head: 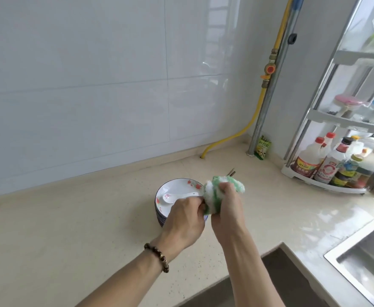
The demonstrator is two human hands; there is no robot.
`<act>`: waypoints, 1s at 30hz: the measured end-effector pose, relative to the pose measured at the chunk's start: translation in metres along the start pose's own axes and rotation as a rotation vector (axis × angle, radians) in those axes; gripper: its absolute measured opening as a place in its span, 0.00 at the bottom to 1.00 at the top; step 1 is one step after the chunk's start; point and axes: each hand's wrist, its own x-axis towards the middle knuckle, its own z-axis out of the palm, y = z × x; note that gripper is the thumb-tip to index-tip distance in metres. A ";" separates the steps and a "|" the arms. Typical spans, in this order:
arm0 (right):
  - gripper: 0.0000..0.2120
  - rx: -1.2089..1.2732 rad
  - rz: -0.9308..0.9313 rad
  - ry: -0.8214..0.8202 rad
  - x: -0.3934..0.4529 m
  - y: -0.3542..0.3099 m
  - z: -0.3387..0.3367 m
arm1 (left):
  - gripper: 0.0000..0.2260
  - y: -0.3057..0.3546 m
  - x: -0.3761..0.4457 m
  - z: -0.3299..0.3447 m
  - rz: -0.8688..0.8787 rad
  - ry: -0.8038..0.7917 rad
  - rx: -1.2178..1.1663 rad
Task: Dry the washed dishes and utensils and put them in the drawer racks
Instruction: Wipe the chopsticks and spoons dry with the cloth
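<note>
A stack of white floral bowls (177, 185) with dark rims sits on the beige counter, and a white ceramic spoon (170, 197) lies in the top one. Just right of the stack, my right hand (227, 209) grips a fluffy green-and-white cloth (215, 196) bunched around dark chopsticks (231, 173). Only the chopstick tips poke out above the cloth. My left hand (185, 220), with a bead bracelet on its wrist, curls its fingers against the cloth's lower left edge. There it seems to hold the hidden end of the chopsticks.
A steel sink (363, 258) sits at the lower right beside wet counter. A white corner rack (328, 180) with several sauce bottles stands at the right. A yellow gas hose (226, 140), a metal pipe and a green packet (262, 148) occupy the back corner.
</note>
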 end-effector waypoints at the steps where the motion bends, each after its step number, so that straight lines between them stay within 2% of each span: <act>1: 0.05 -0.058 0.002 -0.030 -0.001 0.000 -0.004 | 0.11 0.003 -0.002 -0.004 0.004 -0.018 0.009; 4: 0.05 -0.026 0.019 -0.113 -0.009 -0.005 -0.018 | 0.11 0.012 -0.008 -0.015 0.016 -0.114 0.027; 6: 0.06 -0.017 0.007 -0.073 -0.015 -0.007 -0.024 | 0.09 0.020 -0.015 -0.021 -0.010 -0.217 -0.004; 8: 0.07 -0.025 -0.018 -0.012 -0.018 -0.009 -0.027 | 0.02 0.020 -0.027 -0.027 -0.069 -0.317 -0.064; 9: 0.08 -0.021 -0.023 0.016 -0.020 -0.012 -0.029 | 0.09 0.018 -0.034 -0.031 -0.106 -0.336 -0.066; 10: 0.07 0.001 -0.023 0.032 -0.020 -0.016 -0.030 | 0.13 0.015 -0.043 -0.036 -0.125 -0.333 -0.048; 12: 0.07 0.070 -0.007 -0.004 -0.022 -0.022 -0.032 | 0.13 0.010 -0.058 -0.045 -0.178 -0.307 -0.064; 15: 0.06 0.162 0.046 -0.021 -0.027 -0.023 -0.026 | 0.23 0.012 -0.068 -0.049 -0.348 -0.218 -0.314; 18: 0.08 0.179 0.073 -0.017 -0.044 -0.012 -0.009 | 0.19 0.017 -0.072 -0.053 -0.412 -0.091 -0.355; 21: 0.10 0.033 0.088 -0.026 -0.061 0.007 0.006 | 0.17 0.018 -0.078 -0.061 -0.267 -0.060 -0.162; 24: 0.11 0.037 0.053 0.104 -0.056 -0.003 0.015 | 0.17 0.019 -0.089 -0.080 -0.047 -0.009 0.075; 26: 0.11 0.080 0.033 0.207 -0.045 -0.020 0.018 | 0.16 0.012 -0.096 -0.095 0.022 0.019 0.077; 28: 0.14 0.001 0.016 0.297 -0.050 -0.020 0.030 | 0.17 0.009 -0.097 -0.102 0.047 0.080 0.088; 30: 0.16 -0.127 0.025 0.244 -0.073 0.002 0.052 | 0.20 0.010 -0.091 -0.103 0.062 0.135 0.086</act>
